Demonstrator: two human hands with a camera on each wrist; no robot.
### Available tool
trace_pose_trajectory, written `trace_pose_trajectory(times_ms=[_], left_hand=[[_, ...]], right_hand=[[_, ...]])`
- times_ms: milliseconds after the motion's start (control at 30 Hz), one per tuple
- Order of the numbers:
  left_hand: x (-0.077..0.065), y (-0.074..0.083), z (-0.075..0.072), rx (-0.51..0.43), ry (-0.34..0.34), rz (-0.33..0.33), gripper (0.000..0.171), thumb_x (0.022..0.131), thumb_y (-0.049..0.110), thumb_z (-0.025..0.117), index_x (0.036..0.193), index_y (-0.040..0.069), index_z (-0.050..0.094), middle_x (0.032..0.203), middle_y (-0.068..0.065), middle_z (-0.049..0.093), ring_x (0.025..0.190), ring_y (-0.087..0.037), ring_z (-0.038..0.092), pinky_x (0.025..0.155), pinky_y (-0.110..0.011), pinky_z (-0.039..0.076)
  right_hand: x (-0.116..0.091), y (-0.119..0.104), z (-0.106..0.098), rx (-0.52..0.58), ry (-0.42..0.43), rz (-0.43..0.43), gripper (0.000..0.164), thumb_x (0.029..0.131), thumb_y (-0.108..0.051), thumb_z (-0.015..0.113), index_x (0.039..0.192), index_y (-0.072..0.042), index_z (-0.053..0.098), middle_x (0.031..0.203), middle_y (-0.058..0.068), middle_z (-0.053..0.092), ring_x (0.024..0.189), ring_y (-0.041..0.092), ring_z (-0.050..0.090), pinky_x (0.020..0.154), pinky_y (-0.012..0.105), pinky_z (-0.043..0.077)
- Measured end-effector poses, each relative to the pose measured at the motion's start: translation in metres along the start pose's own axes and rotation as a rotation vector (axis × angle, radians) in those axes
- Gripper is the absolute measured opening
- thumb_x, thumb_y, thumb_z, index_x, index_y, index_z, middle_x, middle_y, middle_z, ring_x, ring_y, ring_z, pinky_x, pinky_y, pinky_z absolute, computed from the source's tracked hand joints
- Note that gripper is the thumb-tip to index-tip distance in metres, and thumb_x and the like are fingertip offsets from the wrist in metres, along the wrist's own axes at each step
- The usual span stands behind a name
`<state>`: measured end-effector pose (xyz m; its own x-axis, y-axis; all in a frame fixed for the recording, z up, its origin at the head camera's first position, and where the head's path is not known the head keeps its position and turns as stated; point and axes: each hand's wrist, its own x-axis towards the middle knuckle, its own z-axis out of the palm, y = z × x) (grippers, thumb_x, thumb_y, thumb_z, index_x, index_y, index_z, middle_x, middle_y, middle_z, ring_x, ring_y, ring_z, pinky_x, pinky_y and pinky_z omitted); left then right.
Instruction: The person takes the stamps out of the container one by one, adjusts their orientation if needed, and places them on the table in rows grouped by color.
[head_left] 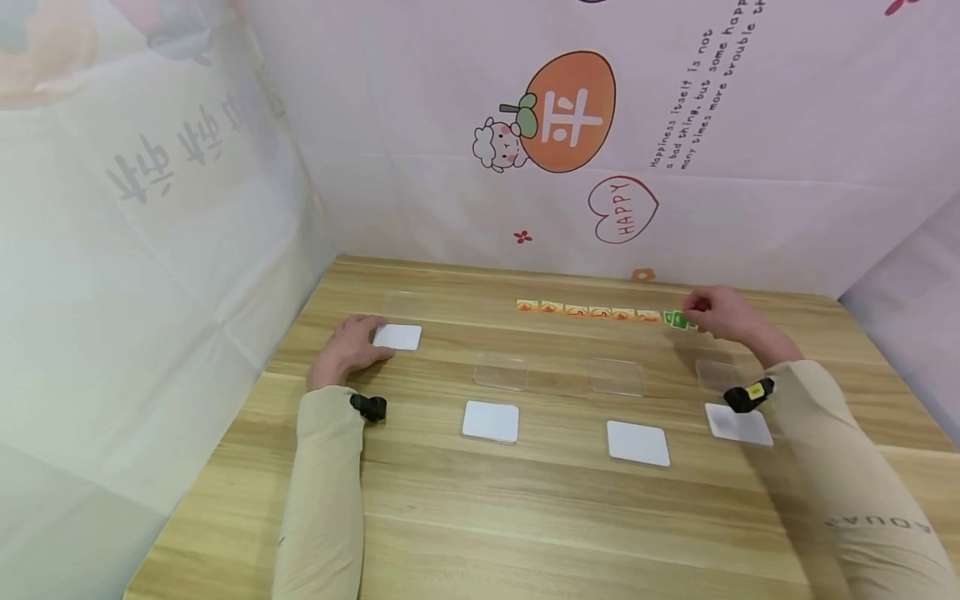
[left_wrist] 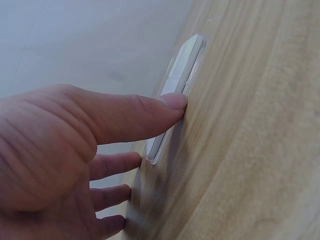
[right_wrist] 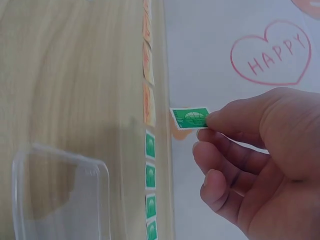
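My right hand [head_left: 723, 315] pinches a green stamp [right_wrist: 191, 118] between thumb and forefinger, lifted above the table near the back wall. Below it, several green stamps [right_wrist: 150, 176] lie in a line on the wood. They continue a row of orange stamps [head_left: 577, 312] along the table's back. On the left, my left hand [head_left: 351, 346] holds a white rectangular stack [head_left: 398, 337] in a clear plastic box by its edges. In the left wrist view the thumb presses its side, some other fingers spread out beside it; the forefinger's contact is hidden.
Three more boxes with white tops stand nearer: a left one [head_left: 491, 421], a middle one [head_left: 638, 442] and a right one [head_left: 738, 425], partly under my right wrist. Clear plastic lids [head_left: 501, 372] lie behind them. A printed cloth [head_left: 420, 208] hangs behind the wooden table [head_left: 480, 517].
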<state>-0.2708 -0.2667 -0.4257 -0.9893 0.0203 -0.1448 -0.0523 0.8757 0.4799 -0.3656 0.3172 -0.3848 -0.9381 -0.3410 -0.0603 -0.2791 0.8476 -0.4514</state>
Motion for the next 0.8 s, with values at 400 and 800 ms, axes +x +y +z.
trace_pose_trajectory(times_ms=[400, 800], left_hand=[[-0.001, 0.001, 0.0, -0.001, 0.002, -0.001, 0.064, 0.092, 0.03, 0.068, 0.147, 0.009, 0.043, 0.154, -0.024, 0.033, 0.141, -0.048, 0.025, 0.114, -0.061, 0.023], [-0.001, 0.0, 0.0, -0.009, -0.005, -0.007, 0.065, 0.091, 0.031, 0.068, 0.147, 0.009, 0.042, 0.154, -0.024, 0.032, 0.142, -0.047, 0.024, 0.115, -0.06, 0.023]], right_hand=[[-0.004, 0.014, -0.011, -0.005, 0.016, 0.051, 0.027, 0.1, -0.018, 0.052, 0.109, 0.006, 0.058, 0.095, 0.025, 0.063, 0.075, 0.026, 0.061, 0.056, 0.031, 0.05], [-0.006, 0.029, -0.014, 0.007, 0.032, 0.088, 0.026, 0.099, -0.016, 0.052, 0.11, 0.007, 0.057, 0.096, 0.026, 0.063, 0.076, 0.026, 0.061, 0.056, 0.032, 0.051]])
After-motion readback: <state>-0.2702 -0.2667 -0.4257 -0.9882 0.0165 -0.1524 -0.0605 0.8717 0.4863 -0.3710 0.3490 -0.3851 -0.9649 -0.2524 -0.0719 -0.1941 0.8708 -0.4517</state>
